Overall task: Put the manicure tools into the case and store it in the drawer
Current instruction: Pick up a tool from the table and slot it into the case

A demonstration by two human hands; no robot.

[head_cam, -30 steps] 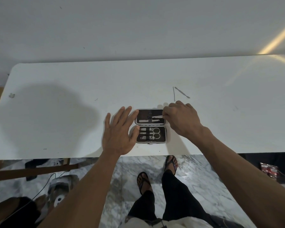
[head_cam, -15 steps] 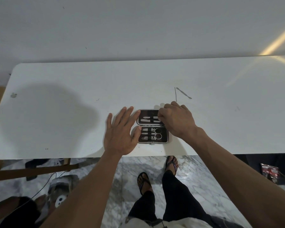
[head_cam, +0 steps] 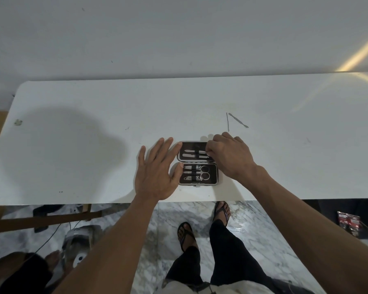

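Observation:
A small black manicure case (head_cam: 197,183) lies open near the front edge of the white table (head_cam: 72,145). Scissors (head_cam: 204,172) and clippers are strapped in its near half; slim tools sit in the far half. My left hand (head_cam: 157,170) lies flat with fingers spread, touching the case's left side. My right hand (head_cam: 229,155) rests over the right of the far half, its fingertips pinched on a thin metal tool (head_cam: 202,152) under the strap. Two loose metal tools lie behind: a thin pin (head_cam: 227,122) and a flat pusher (head_cam: 238,120).
The table's front edge runs just below the case. Under it are a marble floor, my sandalled feet (head_cam: 186,235), a grey appliance with a cable (head_cam: 79,245) at the left and a red-black packet (head_cam: 348,221) at the right. No drawer is in view.
My right hand has slid a little left over the far half of the case, pushing the thin tool further under the strap. My left hand has stayed put.

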